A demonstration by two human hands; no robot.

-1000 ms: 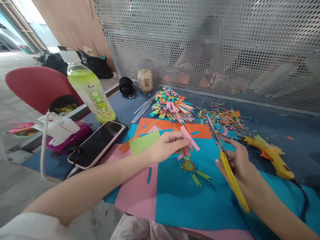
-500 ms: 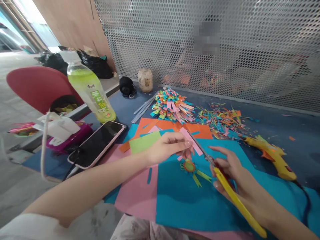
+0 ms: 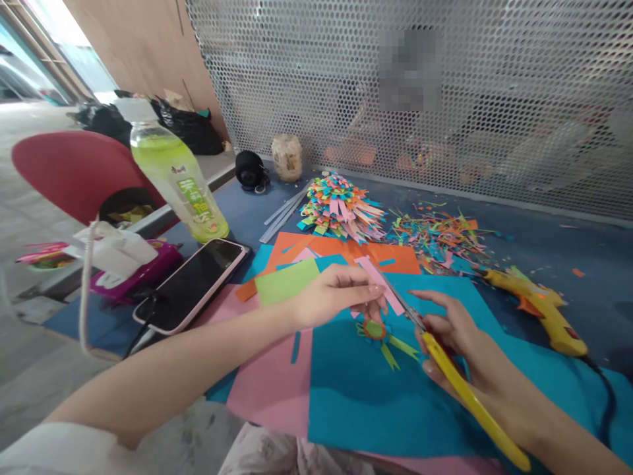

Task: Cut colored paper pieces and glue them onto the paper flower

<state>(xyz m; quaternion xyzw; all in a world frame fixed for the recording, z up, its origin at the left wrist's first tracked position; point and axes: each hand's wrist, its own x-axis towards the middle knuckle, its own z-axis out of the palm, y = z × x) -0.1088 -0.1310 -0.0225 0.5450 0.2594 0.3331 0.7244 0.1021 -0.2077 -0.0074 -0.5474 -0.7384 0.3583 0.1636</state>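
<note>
Between the thumb and fingers of my left hand (image 3: 341,293) is a narrow pink paper strip (image 3: 393,300). My right hand (image 3: 457,346) grips yellow-handled scissors (image 3: 467,392), whose blades run along the strip's right side; whether they touch its edge I cannot tell. Just below my left fingers, a small paper rosette (image 3: 374,329) with an orange ring, green centre and green forked tails lies on a blue paper sheet (image 3: 376,396). Left of it are a pink sheet (image 3: 271,376) and a light green piece (image 3: 287,282). Orange paper (image 3: 336,247) lies behind my hands.
Behind stand a pile of fringed paper strips (image 3: 341,208) and scattered paper scraps (image 3: 440,234). To the right lies a yellow glue gun (image 3: 539,307). A phone (image 3: 192,287), a drink bottle (image 3: 173,175) and a tissue pack (image 3: 119,254) are at left. A perforated metal panel (image 3: 306,66) borders the back.
The pink strip has shifted slightly down and right, and is turned a little along the blades. My left hand has moved slightly right with it. My right hand stays nearly still.
</note>
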